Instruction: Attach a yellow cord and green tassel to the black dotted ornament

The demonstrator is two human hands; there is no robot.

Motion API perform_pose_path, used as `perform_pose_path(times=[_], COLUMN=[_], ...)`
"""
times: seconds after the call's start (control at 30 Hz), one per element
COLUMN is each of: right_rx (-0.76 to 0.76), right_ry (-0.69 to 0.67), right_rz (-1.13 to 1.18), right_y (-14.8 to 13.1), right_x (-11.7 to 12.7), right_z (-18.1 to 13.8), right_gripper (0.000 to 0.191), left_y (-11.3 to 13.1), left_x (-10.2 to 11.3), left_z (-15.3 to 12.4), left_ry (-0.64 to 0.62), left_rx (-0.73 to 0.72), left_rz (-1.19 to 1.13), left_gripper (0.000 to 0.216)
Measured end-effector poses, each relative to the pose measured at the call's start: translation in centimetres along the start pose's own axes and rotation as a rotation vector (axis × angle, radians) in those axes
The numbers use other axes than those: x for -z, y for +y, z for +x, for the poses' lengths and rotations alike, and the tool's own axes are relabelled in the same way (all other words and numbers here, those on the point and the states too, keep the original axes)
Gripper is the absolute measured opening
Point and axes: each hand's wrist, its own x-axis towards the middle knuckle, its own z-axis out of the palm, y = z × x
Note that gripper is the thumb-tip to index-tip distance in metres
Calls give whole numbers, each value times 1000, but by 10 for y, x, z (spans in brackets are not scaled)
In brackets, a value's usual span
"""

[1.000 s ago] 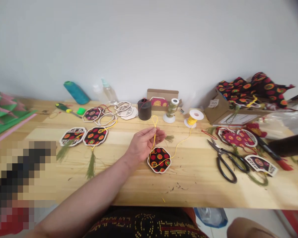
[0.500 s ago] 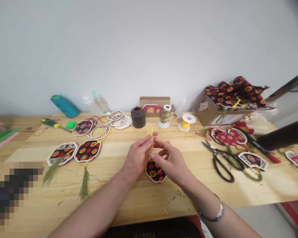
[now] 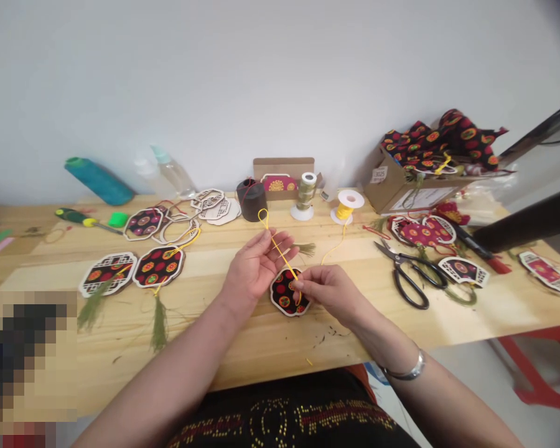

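Observation:
A yellow cord (image 3: 284, 254) runs slantwise between my two hands, with a small loop standing up at its far end. My left hand (image 3: 256, 264) pinches it just below the loop with thumb and forefinger, the other fingers loosely curled. The lower part of the cord is pinched in my right hand (image 3: 324, 287). Under the hands lies a scalloped ornament (image 3: 287, 297) of black flowered fabric with a pale wooden rim, partly covered by my right fingers. Beyond it a green tassel (image 3: 305, 249) lies on the table.
Black-handled scissors (image 3: 408, 277) lie to the right, near finished ornaments. A yellow cord spool (image 3: 346, 208) and a black spool (image 3: 252, 199) stand behind. Tasselled ornaments (image 3: 158, 266) lie left. A fabric-filled cardboard box (image 3: 404, 186) is at the back right.
My right hand has drawn down and away from my left, stretching the cord between them. The ornament and the tassel beyond it show more. The camera view has tilted down slightly.

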Motion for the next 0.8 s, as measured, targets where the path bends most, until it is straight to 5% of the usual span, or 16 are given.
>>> perform_pose_path(times=[0.3, 0.47, 0.67, 0.8], right_rx=[-41, -7, 237, 326], right_ry=[-3, 64, 164, 253], right_rz=[-7, -196, -572, -365], right_y=[11, 6, -8, -27], right_x=[4, 8, 29, 31], right_z=[-4, -11, -14, 2], right_gripper=[17, 11, 14, 18], left_y=[2, 0, -5, -9], left_x=[-2, -1, 0, -3], left_z=[0, -2, -6, -13], left_ry=[35, 5, -135, -229], left_rx=[-13, -29, -66, -22], left_rz=[-9, 21, 165, 296], left_gripper=[17, 13, 6, 11])
